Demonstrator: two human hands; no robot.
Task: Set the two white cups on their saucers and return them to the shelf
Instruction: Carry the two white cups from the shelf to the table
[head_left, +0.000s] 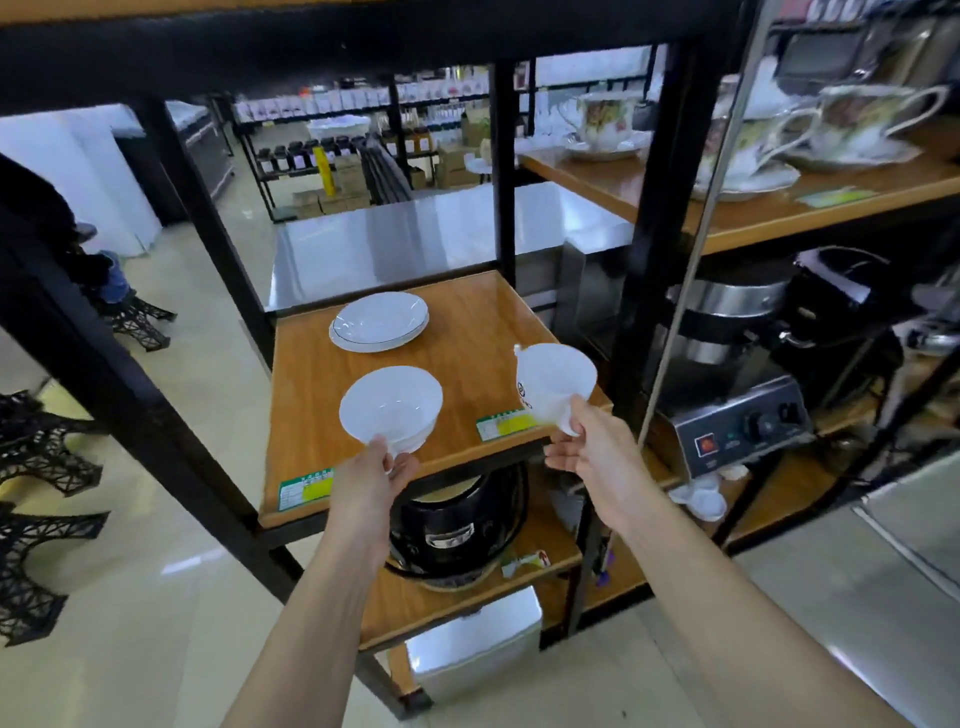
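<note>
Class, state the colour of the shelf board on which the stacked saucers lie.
Orange-brown wood grain on the shelf board, under the white saucers; head view.

Wooden shelf (467, 332) with stacked saucers (379, 322).

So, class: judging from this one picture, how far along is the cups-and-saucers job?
Nothing looks finished yet. The two saucers lie stacked and bare at the back of the wooden shelf. In hand: the left hand holds one white cup, the right hand holds the other white cup, tilted. Left: separate the saucers, seat a cup on each, and leave both sets on the shelf.
</note>
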